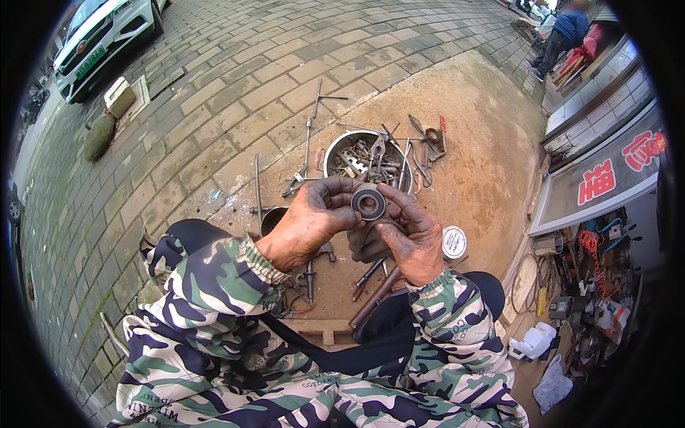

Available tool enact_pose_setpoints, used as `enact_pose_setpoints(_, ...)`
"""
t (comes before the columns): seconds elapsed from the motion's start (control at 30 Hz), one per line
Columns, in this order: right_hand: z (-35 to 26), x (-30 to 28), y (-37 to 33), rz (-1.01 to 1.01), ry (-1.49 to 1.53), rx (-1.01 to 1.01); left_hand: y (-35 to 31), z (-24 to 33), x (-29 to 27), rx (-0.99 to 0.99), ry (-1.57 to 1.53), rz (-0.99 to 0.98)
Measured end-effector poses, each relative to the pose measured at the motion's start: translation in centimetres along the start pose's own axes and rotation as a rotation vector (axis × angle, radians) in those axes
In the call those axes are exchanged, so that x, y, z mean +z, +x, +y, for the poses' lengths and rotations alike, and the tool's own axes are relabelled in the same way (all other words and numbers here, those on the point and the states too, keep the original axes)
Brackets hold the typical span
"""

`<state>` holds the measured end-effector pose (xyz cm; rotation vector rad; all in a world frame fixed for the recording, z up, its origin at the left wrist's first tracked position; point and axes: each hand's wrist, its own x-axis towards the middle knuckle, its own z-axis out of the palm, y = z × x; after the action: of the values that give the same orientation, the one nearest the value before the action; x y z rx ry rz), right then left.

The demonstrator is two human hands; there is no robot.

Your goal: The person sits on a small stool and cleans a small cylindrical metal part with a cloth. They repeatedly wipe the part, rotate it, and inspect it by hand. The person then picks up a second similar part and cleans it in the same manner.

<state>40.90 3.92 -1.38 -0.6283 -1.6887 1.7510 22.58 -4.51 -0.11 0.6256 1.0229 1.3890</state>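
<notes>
Between my two hands I hold up a small round ball bearing (pixel 369 205) with a dark ring face and a hole through its middle. My left hand (pixel 314 219) pinches its left edge with thumb and fingers. From the other side, my right hand (pixel 412 232) grips its right edge, the thumb lower down. Both hands are blackened with grease. Just beyond them stands a round metal basin (pixel 330 158) full of greasy tools and metal parts, its near side partly hidden by my fingers.
T-handled wrenches (pixel 308 146) lie left of the basin, pliers and a red-handled tool (pixel 442 127) to its right. A round white-lidded tin (pixel 454 242) sits by my right wrist. A white car (pixel 107 43) is parked far left; a person (pixel 567 36) sits far right. A white jug (pixel 531 341) stands lower right.
</notes>
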Motion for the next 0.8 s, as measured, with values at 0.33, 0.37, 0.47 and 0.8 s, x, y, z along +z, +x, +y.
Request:
enact_pose_setpoints(0.33,0.3,0.2,-0.1,0.059,-0.107,-0.084,0.0,-0.1,0.1,0.143,0.124,-0.047)
enact_pose_setpoints(0.37,0.4,0.0,-0.1,0.063,-0.133,-0.095,0.2,-0.4,0.0,0.153,0.122,-0.053)
enact_pose_setpoints(0.47,0.8,-0.3,0.0,0.069,-0.178,-0.124,0.2,-0.5,0.3,0.163,0.139,-0.051)
enact_pose_setpoints(0.8,-1.0,1.8,-0.1,-0.065,-0.061,-0.099,-0.8,0.0,-0.5,0.129,0.163,-0.025)
